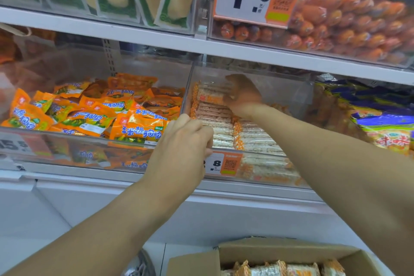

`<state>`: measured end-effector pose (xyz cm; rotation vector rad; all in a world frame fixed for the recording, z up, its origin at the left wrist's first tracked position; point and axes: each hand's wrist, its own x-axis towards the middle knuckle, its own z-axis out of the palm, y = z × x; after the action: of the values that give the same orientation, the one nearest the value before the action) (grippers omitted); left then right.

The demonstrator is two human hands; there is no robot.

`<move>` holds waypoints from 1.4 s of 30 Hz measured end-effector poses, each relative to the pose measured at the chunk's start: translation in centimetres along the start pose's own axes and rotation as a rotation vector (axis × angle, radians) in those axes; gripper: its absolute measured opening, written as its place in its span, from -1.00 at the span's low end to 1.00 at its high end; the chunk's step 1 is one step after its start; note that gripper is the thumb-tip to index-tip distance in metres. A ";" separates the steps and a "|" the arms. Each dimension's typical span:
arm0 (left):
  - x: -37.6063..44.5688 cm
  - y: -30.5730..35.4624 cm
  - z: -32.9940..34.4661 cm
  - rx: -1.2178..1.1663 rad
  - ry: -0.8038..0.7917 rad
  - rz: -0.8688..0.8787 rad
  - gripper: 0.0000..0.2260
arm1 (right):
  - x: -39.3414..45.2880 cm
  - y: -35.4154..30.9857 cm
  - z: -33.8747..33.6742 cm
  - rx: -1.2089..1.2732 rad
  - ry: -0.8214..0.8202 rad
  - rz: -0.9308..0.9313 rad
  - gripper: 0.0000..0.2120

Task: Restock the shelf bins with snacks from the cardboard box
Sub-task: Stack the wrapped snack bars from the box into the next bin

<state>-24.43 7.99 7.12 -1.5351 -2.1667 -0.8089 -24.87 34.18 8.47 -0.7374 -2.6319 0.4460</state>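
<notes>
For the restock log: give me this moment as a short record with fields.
left hand: at the front edge of the clear bin, fingers curled on a rice cracker packet
right hand: inside the bin, gripping a packet atop the stack
bin to the left: orange corn sausage packets
cardboard box: below, open, more packets inside

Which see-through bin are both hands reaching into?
The middle bin on the lower shelf, holding pale snack bars with orange ends. The right hand is deep inside; the left hand is at its front. Neighbouring bins go untouched.
</notes>
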 end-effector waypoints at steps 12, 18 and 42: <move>0.5 4.9 -0.7 -0.222 -0.130 0.088 -0.96 | -21.9 -0.1 -10.4 0.347 0.247 -0.254 -0.85; -3.9 10.0 5.9 -0.284 -0.691 0.034 -0.92 | -33.9 9.0 -3.9 0.496 -0.057 0.072 -0.83; -24.2 14.8 25.8 -0.057 -0.827 -0.531 -0.66 | -48.5 23.9 9.9 0.134 -0.543 0.562 -0.35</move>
<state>-1.44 10.37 -23.50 -1.4925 -3.2647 -0.3861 19.71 25.12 -22.37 -1.4905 -2.7875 1.0996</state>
